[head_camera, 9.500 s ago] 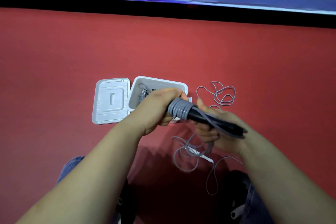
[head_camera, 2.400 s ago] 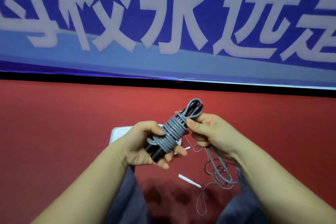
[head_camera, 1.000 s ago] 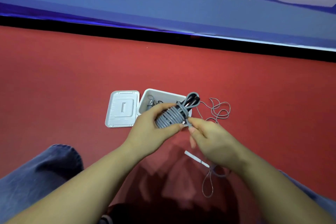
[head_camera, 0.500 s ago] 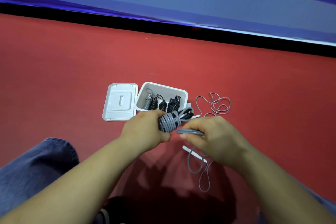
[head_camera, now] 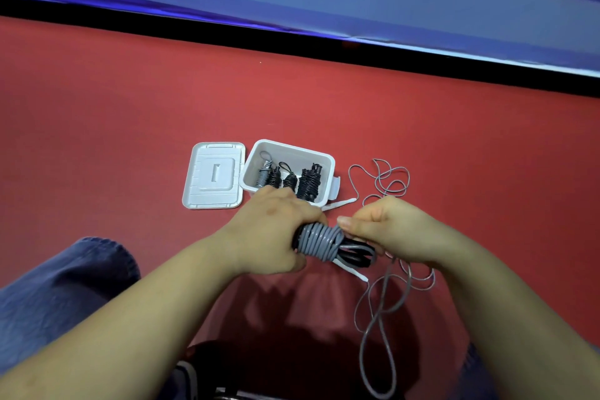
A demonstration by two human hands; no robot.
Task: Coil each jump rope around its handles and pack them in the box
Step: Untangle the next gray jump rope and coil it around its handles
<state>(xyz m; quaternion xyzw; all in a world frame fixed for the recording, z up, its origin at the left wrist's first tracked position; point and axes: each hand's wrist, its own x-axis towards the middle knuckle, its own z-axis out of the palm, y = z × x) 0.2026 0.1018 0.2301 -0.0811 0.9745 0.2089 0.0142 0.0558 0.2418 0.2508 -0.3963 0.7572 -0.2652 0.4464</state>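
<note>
On the red floor (head_camera: pixel 130 114) the white box (head_camera: pixel 326 166) stands open, coiled ropes inside (lid (head_camera: pixel 214 175) just beside). Nearer, the left hand (head_camera: pixel 272 234) grips the grey-wound jump rope (head_camera: pixel 319 242); the right hand (head_camera: pixel 393 230) pinches its cord, its grip touching the coil's right end.

My left hand (head_camera: pixel 276 230) grips one end of the black handles (head_camera: pixel 355 257), wound with grey rope (head_camera: pixel 319 240). My right hand (head_camera: pixel 391 229) pinches the rope's loose length beside the coil; the rest trails to the red floor (head_camera: pixel 130 127). Beyond sit the white box (head_camera: pixel 326 161) holding coiled ropes (head_camera: pixel 308 182), and its lid (head_camera: pixel 214 174) alongside.
</note>
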